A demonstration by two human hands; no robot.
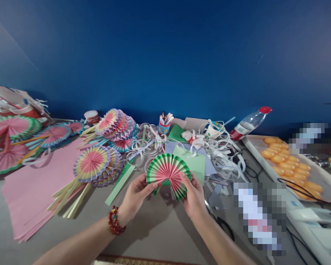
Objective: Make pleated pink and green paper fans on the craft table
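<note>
Between my two hands a pleated paper fan (169, 167), pink with a green and white rim, is spread into a wide arc with a gap at the bottom. My left hand (136, 195) pinches its lower left end between thumb and fingers. At the lower right, my right hand (194, 195) grips the other end, thumb on the front pleats. The fan is held above the grey table (159, 235). Behind it lie light green paper (197, 163) and a green paper strip (119, 186).
Finished paper fans (92, 163) with stick handles and pink sheets (35, 198) lie left. White paper strips (226, 158) are heaped behind. A pen cup (164, 128) and a tilted bottle (249, 123) stand at the back. Right is a tray (253, 147) of orange pieces, near black cables (226, 226).
</note>
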